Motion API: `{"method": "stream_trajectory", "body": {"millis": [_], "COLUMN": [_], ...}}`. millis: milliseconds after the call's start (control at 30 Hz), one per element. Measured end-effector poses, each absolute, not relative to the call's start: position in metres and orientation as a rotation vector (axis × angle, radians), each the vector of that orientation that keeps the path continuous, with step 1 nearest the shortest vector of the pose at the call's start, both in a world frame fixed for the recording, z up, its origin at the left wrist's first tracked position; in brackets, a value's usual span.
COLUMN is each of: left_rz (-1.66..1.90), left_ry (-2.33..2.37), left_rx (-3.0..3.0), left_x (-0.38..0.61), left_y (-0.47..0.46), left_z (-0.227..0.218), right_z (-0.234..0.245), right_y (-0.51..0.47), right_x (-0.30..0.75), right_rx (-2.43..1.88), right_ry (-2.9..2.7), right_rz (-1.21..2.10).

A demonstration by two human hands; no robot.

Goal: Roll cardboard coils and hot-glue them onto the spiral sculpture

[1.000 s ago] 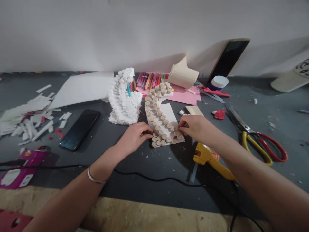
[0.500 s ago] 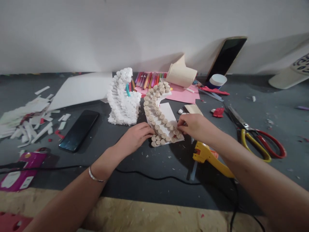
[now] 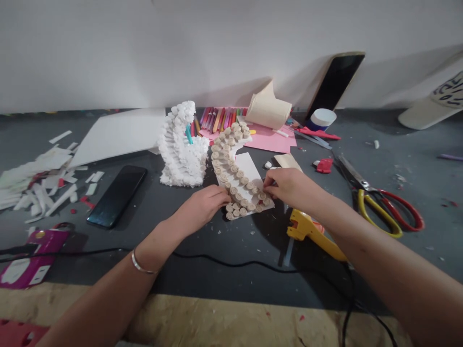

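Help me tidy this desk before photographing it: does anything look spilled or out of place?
Loose white paper-like strips lie strewn left of the flat black smartphone, with small red scraps among and beside them; they look like uncleared offcuts. I see no spilled liquid.

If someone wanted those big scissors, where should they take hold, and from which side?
Probably by the yellow loop and red loop, from the right: the scissors lie with both loops on the near side, their blades point away, and the right forearm lies to the left.
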State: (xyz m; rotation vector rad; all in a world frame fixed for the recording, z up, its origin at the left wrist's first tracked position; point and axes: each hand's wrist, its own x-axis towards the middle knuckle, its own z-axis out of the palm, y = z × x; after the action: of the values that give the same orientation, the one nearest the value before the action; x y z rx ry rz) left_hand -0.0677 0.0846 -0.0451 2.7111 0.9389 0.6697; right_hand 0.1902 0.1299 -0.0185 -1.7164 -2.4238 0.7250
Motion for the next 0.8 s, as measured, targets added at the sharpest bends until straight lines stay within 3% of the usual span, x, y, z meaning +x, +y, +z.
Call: {"method": "stream_trajectory", "body": {"millis": [400, 600, 800], "left_rz": [0.495, 0.296, 0.346], "left_ry": [1.223, 1.533, 1.700], "left_rx": [2.455, 2.338, 2.344], "left_x": [-0.074, -0.078, -0.063], "left_y": [0.085, 0.056, 0.026], "left_z": [-0.025, -0.008, -0.024], "right_z": [-0.024, -0.006, -0.037], "right_y": [0.120, 0.064, 0.003], "right_x": [0.207, 0.248, 0.272], "right_rx": [-1.615, -1.726, -1.677], "right_ry": [-2.128, -2.236, -2.266], "right_rz": [0.935, 0.473, 0.274]}}
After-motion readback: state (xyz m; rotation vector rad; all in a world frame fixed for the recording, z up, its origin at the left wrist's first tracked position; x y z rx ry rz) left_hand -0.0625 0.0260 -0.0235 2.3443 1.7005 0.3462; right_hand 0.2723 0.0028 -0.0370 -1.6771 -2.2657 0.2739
